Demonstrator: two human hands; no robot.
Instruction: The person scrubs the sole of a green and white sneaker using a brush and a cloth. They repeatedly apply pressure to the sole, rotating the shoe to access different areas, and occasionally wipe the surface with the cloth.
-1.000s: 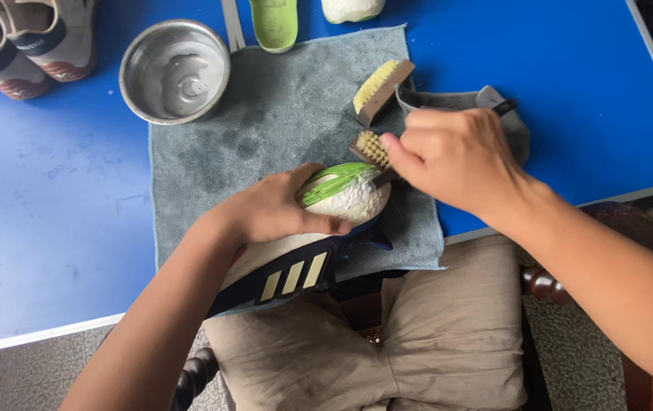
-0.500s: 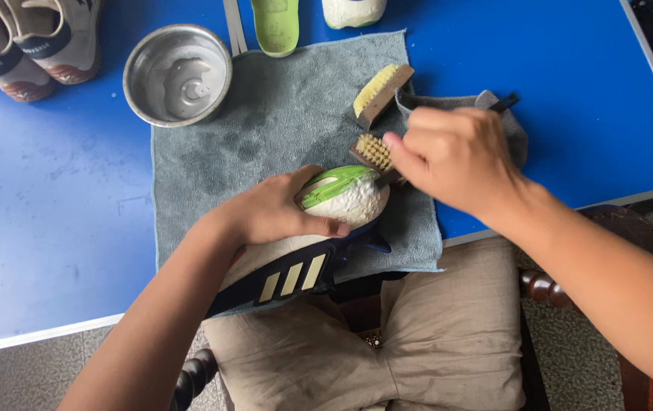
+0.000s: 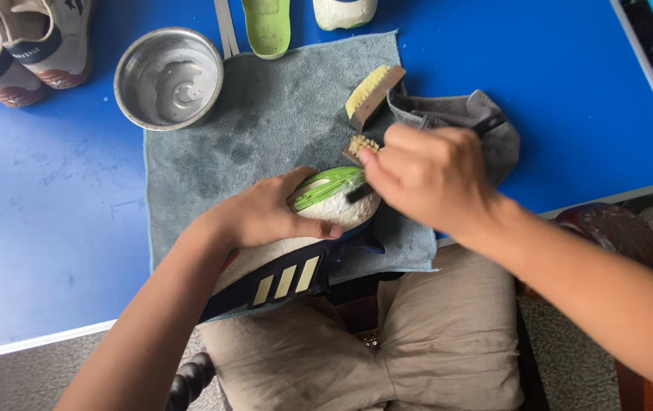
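We are gripping a shoe (image 3: pixel 319 221) and small brush (image 3: pixel 360 146) in closed fingers; bowl (image 3: pixel 168 76), second brush (image 3: pixel 374 90) and cloth (image 3: pixel 460 122) are lying nearby.

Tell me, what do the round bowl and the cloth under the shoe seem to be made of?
The bowl looks like bare metal, probably steel: grey, shiny, with reflections inside. The cloth under the shoe looks like soft grey towel fabric, perhaps microfibre: matte, fuzzy surface, darker patches.

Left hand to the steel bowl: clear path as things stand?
Probably not freely. The left hand is wrapped over the sneaker, steadying it while the right hand works a small brush. Only bare grey towel lies before the steel bowl.
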